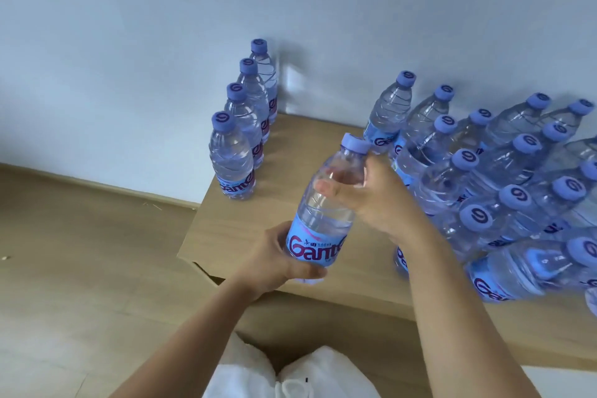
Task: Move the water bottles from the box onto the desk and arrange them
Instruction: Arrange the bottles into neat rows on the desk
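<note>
Gripping clear plastic water bottle with blue label and cap (pixel 326 203), tilted above the light wooden desk (pixel 258 229): left hand (pixel 281 258) curling round base, right hand (pixel 371 194) clasping shoulder, presumably steadying for placement. Beyond, standing along desk's left edge: row of four matching bottles (pixel 245 119). Crowding desk's right side: cluster of matching bottles (pixel 504 181).

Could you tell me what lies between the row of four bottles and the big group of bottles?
In the head view: bare desk, with the held bottle above it.

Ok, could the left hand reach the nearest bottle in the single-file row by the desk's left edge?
Probably not right now: the left hand grips the base of the clear blue-labelled water bottle with the right hand. The desk between looks free.
</note>
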The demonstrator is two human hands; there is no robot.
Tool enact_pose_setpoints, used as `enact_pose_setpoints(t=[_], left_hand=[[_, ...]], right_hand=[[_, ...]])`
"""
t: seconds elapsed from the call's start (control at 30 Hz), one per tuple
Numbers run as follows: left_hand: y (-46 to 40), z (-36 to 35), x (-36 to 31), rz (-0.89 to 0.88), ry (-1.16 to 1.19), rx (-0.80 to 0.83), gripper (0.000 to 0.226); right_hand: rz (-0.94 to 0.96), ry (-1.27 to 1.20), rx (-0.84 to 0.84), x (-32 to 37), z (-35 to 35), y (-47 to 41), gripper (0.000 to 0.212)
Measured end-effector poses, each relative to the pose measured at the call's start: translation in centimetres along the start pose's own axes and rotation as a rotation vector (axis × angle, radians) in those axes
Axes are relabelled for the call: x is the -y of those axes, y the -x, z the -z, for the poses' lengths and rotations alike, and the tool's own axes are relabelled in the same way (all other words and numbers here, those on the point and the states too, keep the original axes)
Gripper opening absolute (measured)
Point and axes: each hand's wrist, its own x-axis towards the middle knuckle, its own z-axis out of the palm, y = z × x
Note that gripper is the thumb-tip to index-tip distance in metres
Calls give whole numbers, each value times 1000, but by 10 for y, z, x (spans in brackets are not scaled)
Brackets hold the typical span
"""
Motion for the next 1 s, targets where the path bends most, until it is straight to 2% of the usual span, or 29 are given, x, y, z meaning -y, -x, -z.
enact_pose_setpoints(t=[0.2, 0.3, 0.4, 0.47, 0.57, 0.7, 0.87, 1.0], left_hand=[[22, 32, 19, 12, -13, -92, 67], [27, 60, 30, 24, -76, -149, 65], [22, 94, 40, 48, -361, -264, 65], [17, 116, 48, 43, -466, -290, 69], [8, 136, 58, 48, -518, -285, 66], [-7, 152, 67, 23, -566, -283, 55], [-27, 162, 63, -20, -594, -286, 54], [-43, 166, 60, -56, -616, -253, 63]], right_hand=[[23, 1, 75, 12, -46, -7, 52], [10, 14, 68, 18, -74, -11, 53], [30, 82, -9, 22, -108, -13, 47], [48, 111, -77, 23, -135, -15, 42], [25, 166, -131, 25, -166, -20, 49], [7, 214, -178, 29, -188, -34, 70], [24, 201, -235, 27, -191, -44, 68], [17, 194, -295, 23, -190, -50, 70]])
